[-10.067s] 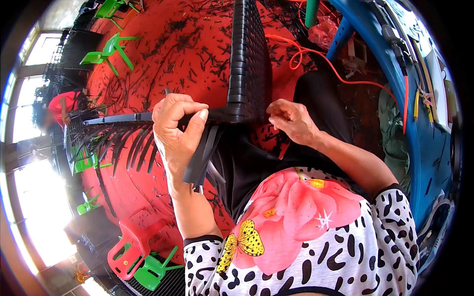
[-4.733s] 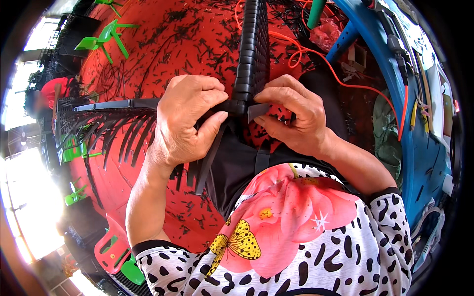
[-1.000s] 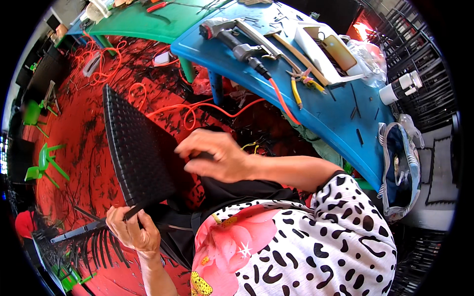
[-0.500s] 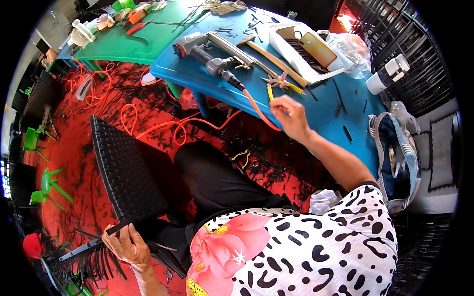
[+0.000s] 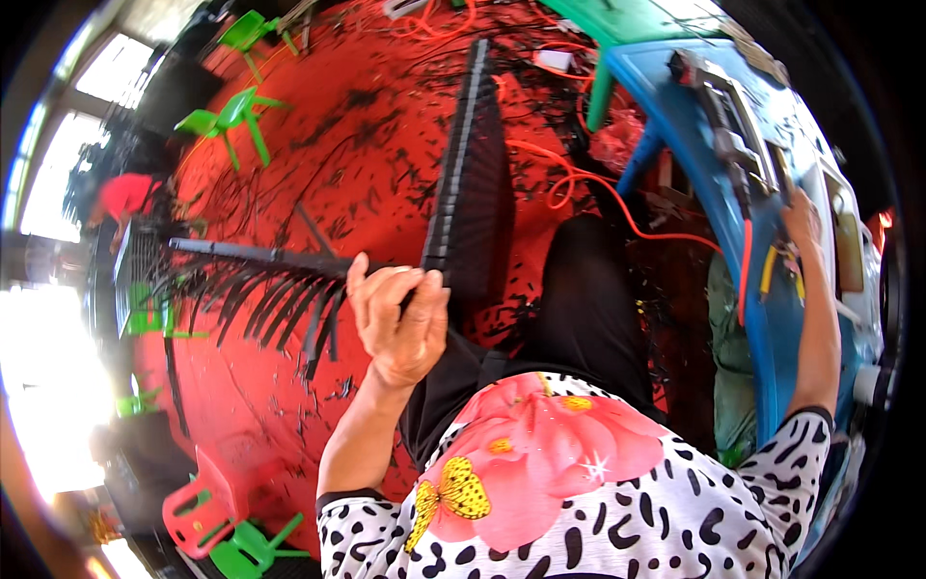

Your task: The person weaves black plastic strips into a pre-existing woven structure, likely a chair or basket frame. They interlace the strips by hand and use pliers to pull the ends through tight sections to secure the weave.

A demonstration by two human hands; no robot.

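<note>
A black woven wicker panel (image 5: 473,183) stands upright in front of my lap, joined to a frame bar (image 5: 260,253) with loose dark strips hanging from it. My left hand (image 5: 400,323) is closed on the panel's near corner, fingers bent over the edge. On the blue table, my right hand (image 5: 803,224) reaches in among the tools, by the hammer's wooden handle (image 5: 784,179). Its fingers are small and blurred, so their grip is unclear. Yellow-handled pliers (image 5: 769,270) lie beside that wrist. Farther up rests a nail gun (image 5: 719,121) with an orange air hose (image 5: 747,265).
The blue table (image 5: 772,357) runs along my right side, meeting a green table (image 5: 617,24). A white tray (image 5: 828,179) holds a phone. Dark strip scraps litter the red floor (image 5: 357,183). Green chairs (image 5: 241,114) and a person in red (image 5: 127,196) are to the left.
The view has swung left, bringing the panel and its strips toward the middle. My right hand has moved farther in over the table, toward the hammer. My left hand stays on the panel's corner.
</note>
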